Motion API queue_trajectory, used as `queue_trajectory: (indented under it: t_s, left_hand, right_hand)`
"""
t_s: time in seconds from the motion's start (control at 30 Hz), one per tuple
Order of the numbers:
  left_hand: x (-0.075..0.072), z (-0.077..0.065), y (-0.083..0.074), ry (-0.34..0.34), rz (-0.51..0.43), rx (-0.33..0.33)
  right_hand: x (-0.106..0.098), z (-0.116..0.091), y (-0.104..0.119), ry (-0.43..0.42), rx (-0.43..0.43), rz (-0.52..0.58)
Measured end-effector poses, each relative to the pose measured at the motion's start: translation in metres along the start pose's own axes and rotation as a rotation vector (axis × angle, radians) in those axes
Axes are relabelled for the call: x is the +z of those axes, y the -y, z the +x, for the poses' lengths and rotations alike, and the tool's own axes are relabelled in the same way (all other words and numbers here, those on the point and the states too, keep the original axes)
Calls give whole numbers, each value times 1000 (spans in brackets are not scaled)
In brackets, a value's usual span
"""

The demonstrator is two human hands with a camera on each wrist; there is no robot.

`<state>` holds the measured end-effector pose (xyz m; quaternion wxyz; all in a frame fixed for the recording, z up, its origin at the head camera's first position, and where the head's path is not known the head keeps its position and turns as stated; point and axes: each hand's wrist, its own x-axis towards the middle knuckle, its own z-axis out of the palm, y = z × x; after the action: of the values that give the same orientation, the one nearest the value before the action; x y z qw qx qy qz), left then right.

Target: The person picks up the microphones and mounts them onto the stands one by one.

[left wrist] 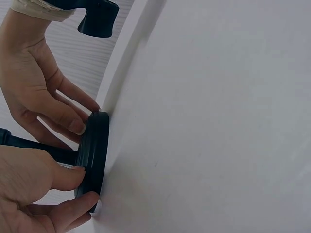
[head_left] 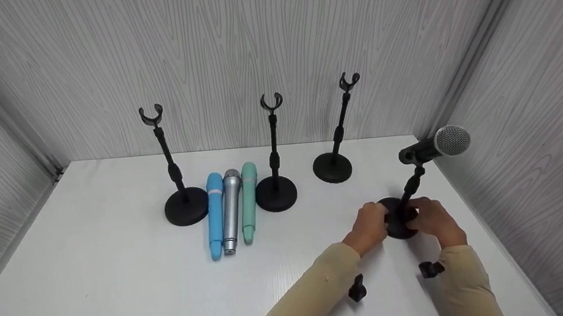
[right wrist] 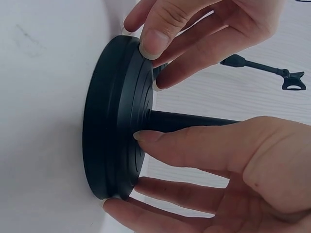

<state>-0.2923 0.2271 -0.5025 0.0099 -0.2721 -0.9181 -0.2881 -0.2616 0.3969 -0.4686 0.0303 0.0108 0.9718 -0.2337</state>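
Observation:
At the table's right side is a black microphone stand (head_left: 411, 182) with a round base (right wrist: 119, 116). A dark microphone (head_left: 426, 149) with a silver mesh head (head_left: 452, 140) sits in its clip, head pointing right. My left hand (head_left: 370, 227) grips the near-left rim of the base, thumb on top and fingers at the edge, as the left wrist view shows. My right hand (head_left: 434, 220) pinches the opposite side of the base, its thumb (right wrist: 150, 137) on the upper face. The fingers of both hands partly cover the base in the head view.
Three more black stands with open clips, a left one (head_left: 184, 207), a middle one (head_left: 277, 194) and a back-right one (head_left: 333, 167), stand toward the rear wall. Blue (head_left: 216, 214), silver (head_left: 232, 210) and green (head_left: 249, 201) microphones lie side by side between two of them. Pale panels (head_left: 232, 60) enclose the white table.

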Motion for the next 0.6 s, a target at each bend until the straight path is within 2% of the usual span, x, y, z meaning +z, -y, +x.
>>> queue_trajectory:
  t_s: [0.27, 0.3, 0.33, 0.47, 0.5, 0.53, 0.6]
  left_hand:
    - [1, 2, 0, -5, -21, 35]
    - [8, 4, 4, -22, -14, 47]
    - [9, 4, 4, -21, -18, 53]
    - [6, 4, 8, -11, -23, 64]
    - [6, 4, 8, -6, -23, 64]
    - [-2, 2, 6, 15, -34, 58]
    - [-4, 2, 9, 12, -28, 57]
  right_hand:
    - [-1, 0, -2, -23, -9, -7]
    - [-1, -1, -3, -27, -16, -9]
    - [-1, -1, -3, -29, -27, -15]
    - [-2, -1, -3, -13, -66, -41]
    - [-3, -2, -2, 1, -63, -48]
    - [-4, -3, -1, 16, -59, -57]
    - [-9, -6, 3, 47, -30, -71]
